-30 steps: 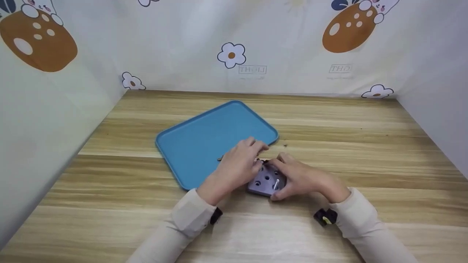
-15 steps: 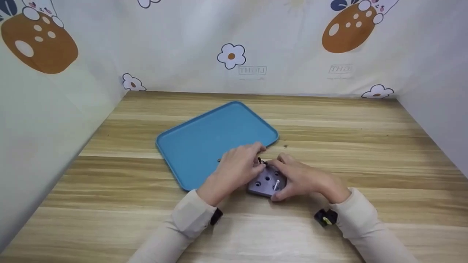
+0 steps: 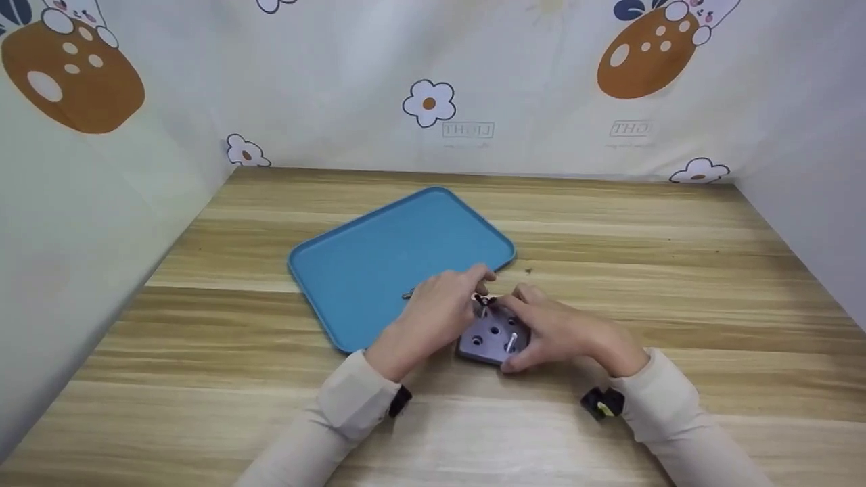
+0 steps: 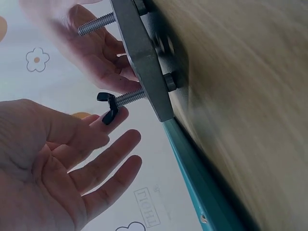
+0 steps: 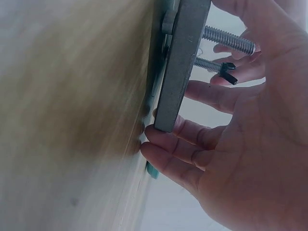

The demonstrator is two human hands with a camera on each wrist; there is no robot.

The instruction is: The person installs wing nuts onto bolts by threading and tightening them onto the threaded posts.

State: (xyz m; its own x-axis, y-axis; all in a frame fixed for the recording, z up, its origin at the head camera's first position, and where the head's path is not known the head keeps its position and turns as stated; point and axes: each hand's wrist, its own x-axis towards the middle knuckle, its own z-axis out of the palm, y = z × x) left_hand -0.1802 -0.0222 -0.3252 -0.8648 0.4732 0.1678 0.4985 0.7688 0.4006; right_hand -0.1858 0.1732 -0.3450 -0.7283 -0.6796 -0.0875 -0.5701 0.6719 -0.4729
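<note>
One left hand (image 3: pixel 440 308) and one right hand (image 3: pixel 551 331) make two in all, with two sleeves (image 3: pixel 362 396) and two black wrist devices (image 3: pixel 400 401). There is one metal plate (image 3: pixel 492 343), carrying two threaded bolts (image 4: pixel 97 24) with two bolt heads (image 4: pixel 170 82); three open holes (image 3: pixel 494 330) can be counted from the head view. One black wing nut (image 4: pixel 112 102) sits on one bolt. There is one blue tray (image 3: pixel 392 250), at least one small brownish piece (image 3: pixel 407 295), partly hidden, and one wooden tabletop (image 3: pixel 169 426). The single backdrop (image 3: pixel 338 81) bears four printed flowers (image 3: pixel 429 103), one cropped, two orange-brown fruits (image 3: pixel 88 88) and two framed words (image 3: pixel 467 130).
</note>
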